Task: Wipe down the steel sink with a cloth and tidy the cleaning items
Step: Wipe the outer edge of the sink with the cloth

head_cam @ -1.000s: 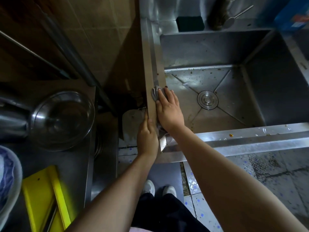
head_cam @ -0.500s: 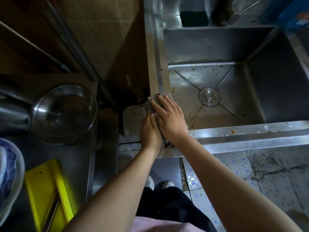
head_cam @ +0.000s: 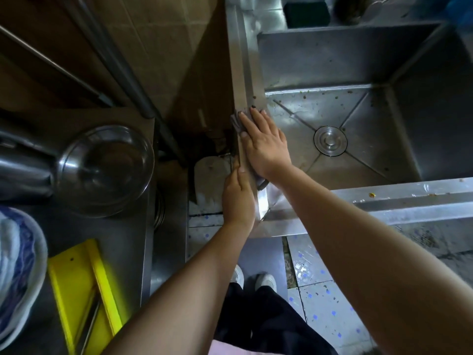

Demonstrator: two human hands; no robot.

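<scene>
The steel sink fills the upper right, its basin floor speckled with food bits around a round drain. My right hand lies flat on the sink's left rim, pressing a grey cloth whose edge shows past my fingertips and below my wrist. My left hand grips the outer left edge of the rim just below, at the near corner. A dark green sponge sits on the back ledge.
A steel counter on the left carries a glass bowl, a metal pot, a yellow tray and a blue-patterned dish. A tap base stands behind the sink. Tiled floor and my shoes lie below.
My right hand with the cloth has slid a little farther along the left rim, away from me. My left hand stays on the rim's outer edge.
</scene>
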